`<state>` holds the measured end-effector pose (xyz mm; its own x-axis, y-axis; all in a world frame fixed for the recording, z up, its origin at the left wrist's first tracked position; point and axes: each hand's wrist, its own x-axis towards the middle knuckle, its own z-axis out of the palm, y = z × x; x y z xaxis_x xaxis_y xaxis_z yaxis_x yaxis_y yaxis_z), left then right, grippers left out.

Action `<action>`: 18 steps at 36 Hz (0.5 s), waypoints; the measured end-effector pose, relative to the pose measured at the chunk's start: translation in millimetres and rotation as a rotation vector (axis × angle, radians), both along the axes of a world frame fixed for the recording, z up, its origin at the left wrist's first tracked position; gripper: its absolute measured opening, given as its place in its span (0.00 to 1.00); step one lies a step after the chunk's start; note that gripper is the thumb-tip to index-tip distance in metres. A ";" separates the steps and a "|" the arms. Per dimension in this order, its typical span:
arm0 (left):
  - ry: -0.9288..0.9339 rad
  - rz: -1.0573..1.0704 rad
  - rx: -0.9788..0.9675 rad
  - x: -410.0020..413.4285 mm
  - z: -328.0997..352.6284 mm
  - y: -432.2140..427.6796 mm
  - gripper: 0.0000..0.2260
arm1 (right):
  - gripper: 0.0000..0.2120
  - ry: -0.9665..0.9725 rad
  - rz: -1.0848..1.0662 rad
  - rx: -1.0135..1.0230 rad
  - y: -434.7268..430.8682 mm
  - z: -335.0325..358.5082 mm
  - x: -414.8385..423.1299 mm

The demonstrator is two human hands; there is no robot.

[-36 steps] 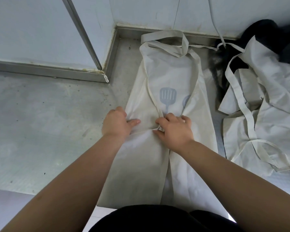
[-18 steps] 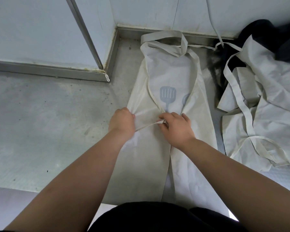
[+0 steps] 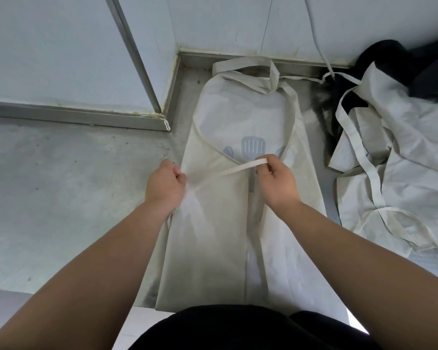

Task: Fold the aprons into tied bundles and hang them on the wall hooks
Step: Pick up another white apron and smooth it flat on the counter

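Note:
A cream apron (image 3: pixel 240 117) with a grey utensil print lies lengthwise on the steel counter (image 3: pixel 61 185), its sides folded inward and its neck loop at the far end by the wall. One of its waist ties (image 3: pixel 238 169) is stretched across the middle. My left hand (image 3: pixel 165 184) grips the tie and cloth at the apron's left edge. My right hand (image 3: pixel 276 181) pinches the tie's other end, lifted a little above the print.
A heap of more cream aprons (image 3: pixel 395 152) with loose straps lies at the right, partly over a dark cloth (image 3: pixel 400 64). White wall panels and a steel corner post (image 3: pixel 134 56) close off the back. The counter's front edge runs just before my body.
Both hands were close together on the apron's middle. They have moved apart, drawing the tie taut between them, and the right hand has risen off the cloth.

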<state>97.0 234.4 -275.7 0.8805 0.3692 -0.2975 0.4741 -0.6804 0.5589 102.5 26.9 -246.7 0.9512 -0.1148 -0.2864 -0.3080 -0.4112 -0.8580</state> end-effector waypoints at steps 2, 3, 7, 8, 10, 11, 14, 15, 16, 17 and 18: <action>0.005 -0.052 0.073 0.3 -0.4 -1.5 0.04 | 0.10 0.017 -0.098 0.064 -4.4 0.9 1.6; 0.006 -0.078 0.121 0.4 -0.2 -2.4 0.04 | 0.11 0.039 -0.152 0.102 -6.2 1.8 2.8; 0.038 -0.196 0.266 3.4 4.6 -10.7 0.12 | 0.13 0.158 -0.466 0.376 -18.1 15.0 15.8; 0.070 -0.239 0.274 5.4 6.5 -14.2 0.14 | 0.15 0.183 -0.556 0.481 -24.0 20.4 18.8; 0.139 -0.288 0.284 7.6 9.1 -17.8 0.14 | 0.16 0.210 -0.643 0.606 -35.3 25.4 23.1; 0.163 -0.290 0.288 7.9 9.5 -18.4 0.14 | 0.17 0.213 -0.641 0.629 -39.9 25.9 24.3; 0.193 -0.255 0.288 7.7 9.4 -23.9 0.14 | 0.27 0.193 -0.636 0.653 -51.4 24.3 22.4; 0.194 -0.241 0.280 7.0 10.0 -25.8 0.14 | 0.29 0.189 -0.607 0.593 -51.2 21.5 19.8; 0.183 -0.235 0.265 6.4 10.0 -30.1 0.14 | 0.30 0.184 -0.551 0.461 -52.0 18.2 15.5; 0.160 -0.232 0.239 5.5 10.5 -33.9 0.14 | 0.31 0.171 -0.481 0.298 -50.8 12.6 11.3; 0.122 -0.241 0.202 4.2 10.8 -39.4 0.14 | 0.33 0.135 -0.428 0.168 -50.9 5.8 6.4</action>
<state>101.2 195.0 -264.9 0.9118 0.2175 -0.3484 0.3417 -0.8722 0.3499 108.9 -24.1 -240.9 0.7815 -0.4298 -0.4522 -0.5325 -0.0820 -0.8424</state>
